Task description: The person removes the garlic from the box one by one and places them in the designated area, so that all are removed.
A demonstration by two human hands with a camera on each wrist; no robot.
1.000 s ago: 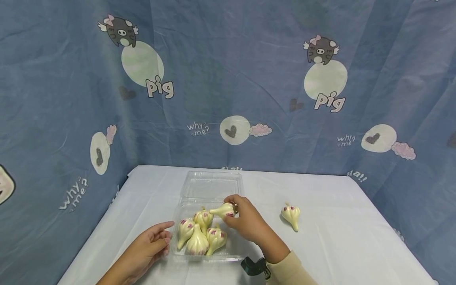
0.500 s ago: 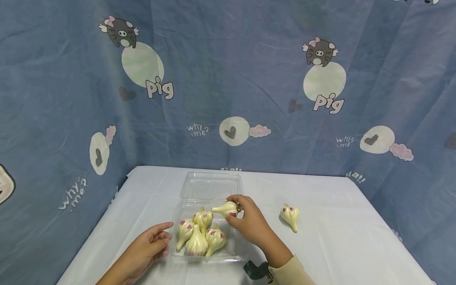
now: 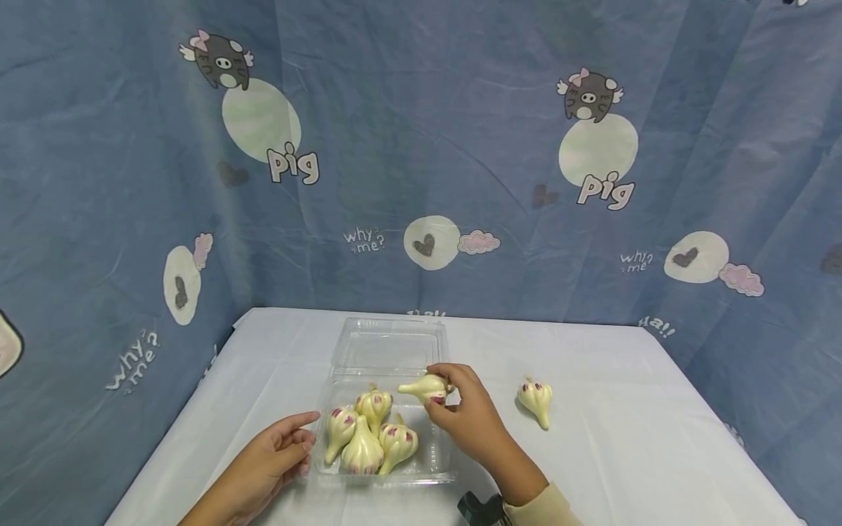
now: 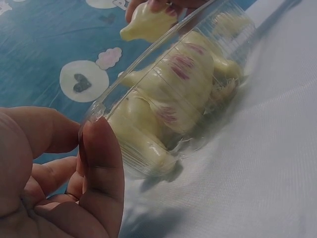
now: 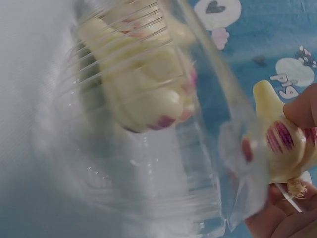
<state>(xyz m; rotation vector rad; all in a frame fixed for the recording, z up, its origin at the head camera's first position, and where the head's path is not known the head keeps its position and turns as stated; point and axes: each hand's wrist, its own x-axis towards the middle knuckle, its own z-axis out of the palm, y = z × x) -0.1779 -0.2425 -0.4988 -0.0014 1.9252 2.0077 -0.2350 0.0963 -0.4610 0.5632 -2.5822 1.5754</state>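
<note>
A clear plastic clamshell box [image 3: 434, 446] stands with its lid [image 3: 391, 345] laid back, and several garlic bulbs [image 3: 362, 451] fill its left side. My right hand [image 3: 472, 420] holds another garlic bulb [image 3: 424, 388] between thumb and fingers over the box's right half, neck pointing left; the right wrist view shows that bulb's purple streaks [image 5: 280, 137] and roots beside the box wall. At the left rim is my left hand [image 3: 271, 454], whose thumb and index finger pinch the box edge in the left wrist view.
One more garlic bulb [image 3: 536, 399] lies on the white tablecloth [image 3: 631, 438] to the right of the box. Behind the table's far edge hangs a blue printed curtain [image 3: 421, 146]. A dark wrist device [image 3: 482, 509] sits by the right sleeve.
My right hand has shifted slightly to the right and toward me, carrying the garlic bulb with it. My left hand stays at the box rim.
</note>
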